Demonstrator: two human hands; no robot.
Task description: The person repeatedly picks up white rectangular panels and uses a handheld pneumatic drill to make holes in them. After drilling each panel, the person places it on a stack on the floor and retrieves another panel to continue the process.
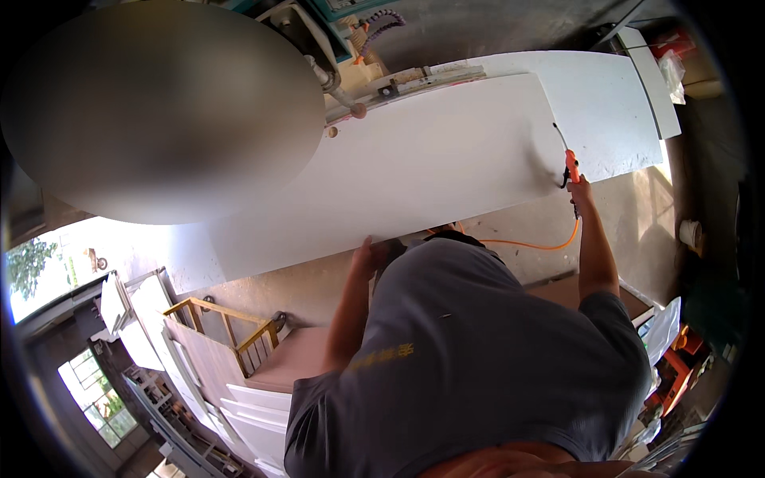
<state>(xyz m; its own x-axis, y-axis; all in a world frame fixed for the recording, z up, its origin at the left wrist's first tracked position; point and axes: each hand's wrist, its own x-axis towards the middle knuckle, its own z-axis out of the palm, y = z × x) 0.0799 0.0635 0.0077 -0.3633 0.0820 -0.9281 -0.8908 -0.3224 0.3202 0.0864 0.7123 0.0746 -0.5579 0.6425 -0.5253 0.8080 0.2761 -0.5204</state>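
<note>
A long white panel [446, 151] lies flat in front of me, its near edge close to my body. In my right hand [582, 191] is an orange air blow gun [572, 165], held by its grip with the fingers wrapped round it. Its thin nozzle reaches over the panel's right end, and an orange hose [535, 247] loops from it back toward my waist. My left hand [367, 256] grips the panel's near edge, thumb side up; the fingers below are partly hidden. Something dark beside that hand is unclear.
A metal rail [430, 80] and a jointed pipe [343, 94] stand along the far side. A white tabletop [602, 107] extends right. Behind me at left are a yellow-framed cart [255, 346] and stacked white boards [255, 422]. A blurred oval hides the upper left.
</note>
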